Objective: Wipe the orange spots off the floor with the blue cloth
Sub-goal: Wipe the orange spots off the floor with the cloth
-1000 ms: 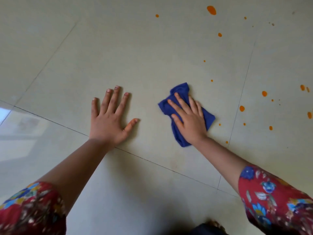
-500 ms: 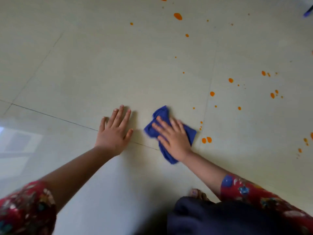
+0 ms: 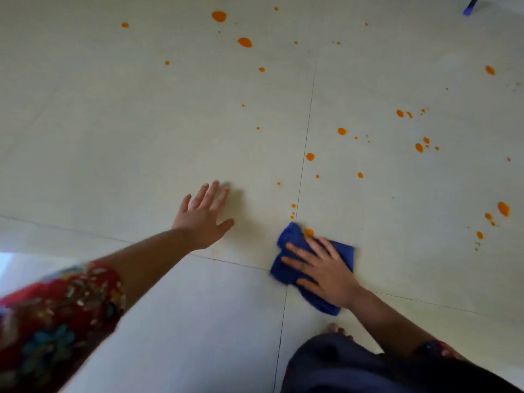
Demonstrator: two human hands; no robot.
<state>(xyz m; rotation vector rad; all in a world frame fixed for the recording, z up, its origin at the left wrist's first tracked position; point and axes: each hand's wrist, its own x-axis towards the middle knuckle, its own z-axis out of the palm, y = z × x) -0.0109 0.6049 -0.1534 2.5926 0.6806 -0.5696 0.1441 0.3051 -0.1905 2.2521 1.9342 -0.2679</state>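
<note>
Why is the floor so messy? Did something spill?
Yes. Orange spots are splattered over the pale floor, mostly ahead and to the right, so it looks like a spill. One spot sits right at the edge of the blue cloth under the right hand.

- Your right hand (image 3: 323,268) presses flat on the crumpled blue cloth (image 3: 289,236), fingers straight and spread across it.
- An orange spot (image 3: 309,232) touches the cloth's edge just beyond your fingertips.
- Your left hand (image 3: 202,219) lies palm down on the floor (image 3: 127,137), fingers splayed, well apart from your right.
- More orange spots (image 3: 245,42) scatter beyond both hands and out past your right.
</note>
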